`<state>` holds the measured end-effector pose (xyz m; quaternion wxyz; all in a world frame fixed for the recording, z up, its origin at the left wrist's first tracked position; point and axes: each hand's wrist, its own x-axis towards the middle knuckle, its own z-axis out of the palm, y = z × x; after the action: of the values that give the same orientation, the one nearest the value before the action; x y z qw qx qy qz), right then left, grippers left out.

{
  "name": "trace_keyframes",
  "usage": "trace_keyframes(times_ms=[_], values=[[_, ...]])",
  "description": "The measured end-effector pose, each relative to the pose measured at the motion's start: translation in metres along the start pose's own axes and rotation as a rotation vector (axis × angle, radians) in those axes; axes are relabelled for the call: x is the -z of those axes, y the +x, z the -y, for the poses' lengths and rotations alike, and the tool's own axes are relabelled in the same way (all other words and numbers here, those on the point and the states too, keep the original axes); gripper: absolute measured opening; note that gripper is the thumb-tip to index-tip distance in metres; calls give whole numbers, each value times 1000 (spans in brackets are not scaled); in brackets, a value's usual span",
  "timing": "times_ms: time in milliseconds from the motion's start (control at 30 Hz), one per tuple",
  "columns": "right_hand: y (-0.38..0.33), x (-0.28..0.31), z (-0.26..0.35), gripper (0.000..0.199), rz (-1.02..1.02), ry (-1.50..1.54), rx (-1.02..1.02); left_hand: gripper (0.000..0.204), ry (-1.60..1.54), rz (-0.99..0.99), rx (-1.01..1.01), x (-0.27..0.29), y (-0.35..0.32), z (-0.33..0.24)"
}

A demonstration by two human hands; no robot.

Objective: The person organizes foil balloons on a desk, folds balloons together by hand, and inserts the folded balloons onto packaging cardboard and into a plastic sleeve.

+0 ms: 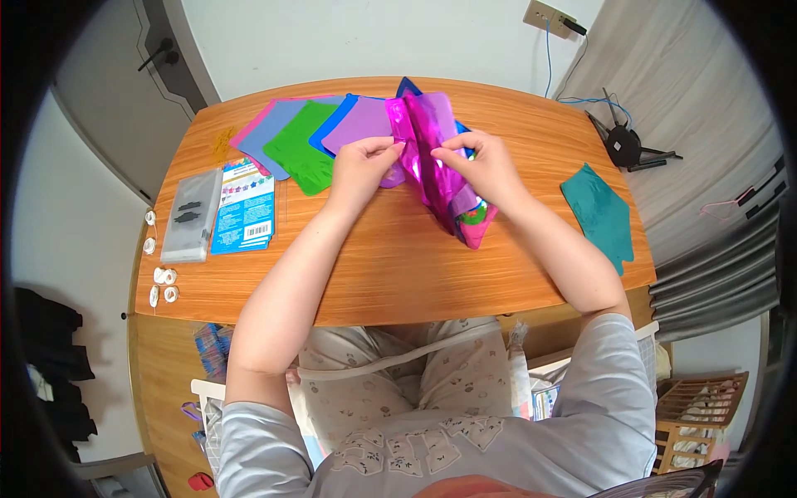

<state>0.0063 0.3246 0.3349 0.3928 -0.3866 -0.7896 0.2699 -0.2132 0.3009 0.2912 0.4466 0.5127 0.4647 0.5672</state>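
A shiny magenta foil piece [423, 174], folded lengthwise with a dark crease, stands out over the table in front of me. My left hand [363, 170] pinches its left edge between thumb and fingers. On the other side, my right hand [484, 166] is closed on its right edge. Pink, green and dark blue shiny parts show beneath the foil and under my right hand; how they join is hidden. Left of it, coloured sheets lie fanned out: a purple sheet [359, 126], a green sheet [300, 149] and a grey-blue sheet [278, 124].
A teal sheet [599, 217] lies at the table's right. At the left are blue printed cards [243, 212], a clear plastic bag [189, 220], white string coils [164, 275] and a yellow bundle [222, 143]. A black router [623, 147] with cables stands beyond the right edge.
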Motion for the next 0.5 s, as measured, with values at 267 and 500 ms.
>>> trace_keyframes(times_ms=[267,500], values=[[5,133,-6,22,-304,-296,60,21,-26,-4,194,4,2,-9],[-15,285,8,19,-662,-832,137,36,-144,-156,180,-22,28,14]])
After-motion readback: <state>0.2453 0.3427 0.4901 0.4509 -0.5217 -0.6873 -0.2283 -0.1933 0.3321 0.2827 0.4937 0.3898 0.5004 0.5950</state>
